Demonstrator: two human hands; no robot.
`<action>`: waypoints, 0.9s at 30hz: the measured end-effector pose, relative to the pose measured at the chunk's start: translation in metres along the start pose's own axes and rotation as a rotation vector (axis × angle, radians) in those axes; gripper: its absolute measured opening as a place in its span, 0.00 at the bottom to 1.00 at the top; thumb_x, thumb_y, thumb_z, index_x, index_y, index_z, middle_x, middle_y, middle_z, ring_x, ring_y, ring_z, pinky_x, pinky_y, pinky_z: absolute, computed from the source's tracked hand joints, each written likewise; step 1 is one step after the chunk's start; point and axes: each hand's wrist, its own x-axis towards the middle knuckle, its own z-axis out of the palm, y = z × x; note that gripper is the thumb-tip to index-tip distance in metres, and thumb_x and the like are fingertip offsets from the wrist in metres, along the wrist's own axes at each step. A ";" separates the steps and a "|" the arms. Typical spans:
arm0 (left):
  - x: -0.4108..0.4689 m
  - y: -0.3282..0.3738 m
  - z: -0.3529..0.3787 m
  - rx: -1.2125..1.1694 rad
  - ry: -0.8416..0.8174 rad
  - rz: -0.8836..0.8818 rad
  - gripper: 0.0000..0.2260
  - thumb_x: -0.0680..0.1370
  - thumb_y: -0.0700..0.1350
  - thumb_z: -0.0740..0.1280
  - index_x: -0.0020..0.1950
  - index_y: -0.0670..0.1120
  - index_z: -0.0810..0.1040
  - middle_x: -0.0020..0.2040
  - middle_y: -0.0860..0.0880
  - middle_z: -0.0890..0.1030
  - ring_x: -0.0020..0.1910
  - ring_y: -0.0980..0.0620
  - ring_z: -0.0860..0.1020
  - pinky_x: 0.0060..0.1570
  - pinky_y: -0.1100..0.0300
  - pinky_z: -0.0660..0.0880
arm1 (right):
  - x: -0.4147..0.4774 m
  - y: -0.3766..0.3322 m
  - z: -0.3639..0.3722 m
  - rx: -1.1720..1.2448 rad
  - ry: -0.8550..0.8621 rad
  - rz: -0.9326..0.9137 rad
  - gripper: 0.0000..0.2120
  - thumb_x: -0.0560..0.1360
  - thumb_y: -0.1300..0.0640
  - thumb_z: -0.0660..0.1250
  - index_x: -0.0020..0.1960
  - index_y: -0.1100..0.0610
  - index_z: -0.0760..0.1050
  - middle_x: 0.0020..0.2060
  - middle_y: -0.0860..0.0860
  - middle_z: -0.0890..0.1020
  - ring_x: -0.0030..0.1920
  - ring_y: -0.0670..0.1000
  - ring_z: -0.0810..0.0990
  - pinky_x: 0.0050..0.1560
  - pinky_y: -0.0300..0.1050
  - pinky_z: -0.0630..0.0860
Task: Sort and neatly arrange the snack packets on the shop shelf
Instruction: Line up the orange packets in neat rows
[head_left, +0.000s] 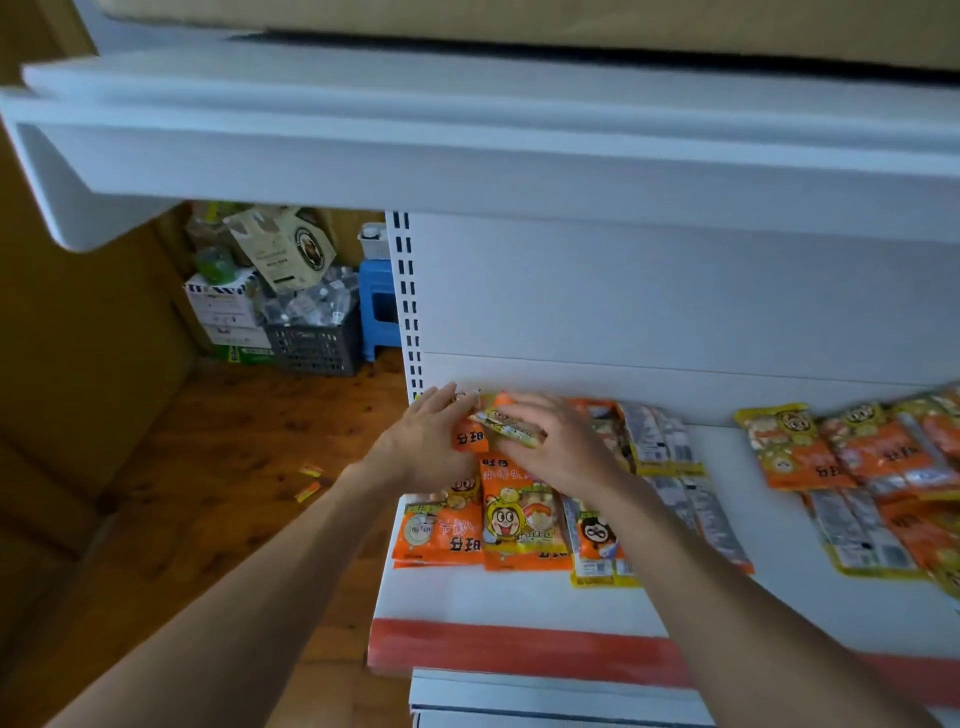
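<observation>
Orange and yellow snack packets lie on the white shelf (519, 603). One group (519, 514) sits at the shelf's left end, overlapping in rows, some face up and some face down. A second, untidy group (857, 467) lies at the right. My left hand (426, 441) and my right hand (561, 441) meet at the back left of the shelf. Both grip one packet (511, 423) between them, just above the left group.
A white upper shelf (467, 156) overhangs close above. Left of the rack, on the wooden floor, stand a dark crate (317, 345), boxes and a blue stool (376, 306). Two small packets (309, 480) lie on the floor. A red price strip (519, 649) edges the shelf front.
</observation>
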 end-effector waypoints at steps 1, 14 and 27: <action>0.001 -0.003 -0.001 -0.033 -0.031 0.003 0.36 0.75 0.59 0.64 0.79 0.58 0.50 0.81 0.53 0.46 0.79 0.50 0.43 0.74 0.41 0.48 | -0.001 0.001 0.000 0.022 -0.047 0.020 0.25 0.75 0.44 0.69 0.70 0.48 0.72 0.73 0.45 0.69 0.72 0.46 0.64 0.69 0.43 0.56; 0.011 -0.018 0.008 -0.113 0.078 0.011 0.29 0.78 0.51 0.64 0.77 0.57 0.59 0.80 0.53 0.52 0.79 0.52 0.45 0.75 0.46 0.49 | 0.010 -0.006 -0.004 0.013 -0.117 0.073 0.30 0.75 0.70 0.61 0.73 0.50 0.68 0.73 0.47 0.67 0.74 0.47 0.62 0.69 0.37 0.57; 0.007 -0.006 0.004 -0.007 0.122 0.015 0.26 0.80 0.54 0.60 0.77 0.56 0.58 0.80 0.52 0.52 0.79 0.50 0.45 0.75 0.48 0.47 | 0.025 -0.013 -0.003 -0.120 -0.078 0.193 0.27 0.73 0.60 0.66 0.72 0.50 0.69 0.71 0.48 0.70 0.71 0.51 0.65 0.70 0.48 0.63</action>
